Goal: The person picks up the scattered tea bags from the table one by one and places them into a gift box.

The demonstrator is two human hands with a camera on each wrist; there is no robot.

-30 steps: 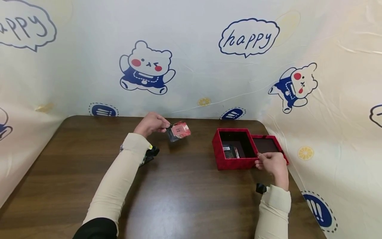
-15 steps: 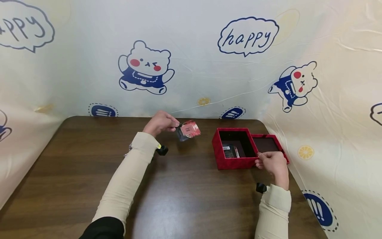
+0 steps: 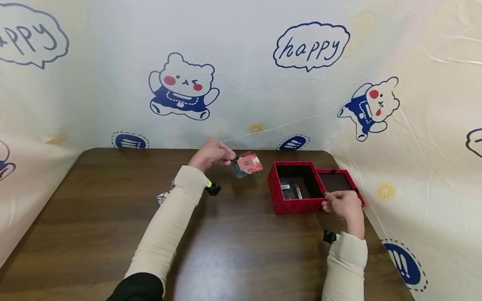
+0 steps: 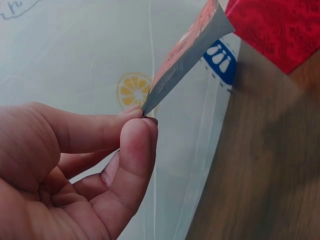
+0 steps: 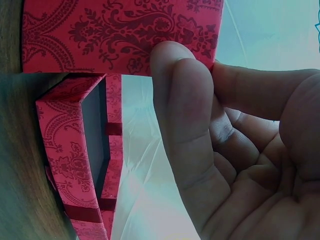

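In the head view my left hand (image 3: 211,155) pinches the near corner of a flat red and dark grey sachet (image 3: 249,164) between thumb and finger. The sachet is held over the back of the table, left of an open red box (image 3: 295,206). Seen from the left wrist, the sachet (image 4: 187,57) slants up from the fingertips, edge partly toward me. My right hand (image 3: 343,207) pinches the box's rim at its near right corner. The right wrist view shows the box's dark-patterned red wall (image 5: 120,35) at those fingertips. Inside the box lies another dark packet (image 3: 290,191).
The red lid (image 3: 333,170), dark side up, lies against the box's right side; ribbon bands show on it (image 5: 84,214). A silver patterned thing (image 3: 162,197) is partly hidden behind the left sleeve. The printed cloth (image 3: 241,83) hangs along the table's back edge.
My left hand has carried the sachet to the right, closer to the box, and uncovered part of the silver patterned thing. My right hand and the box stay in place.
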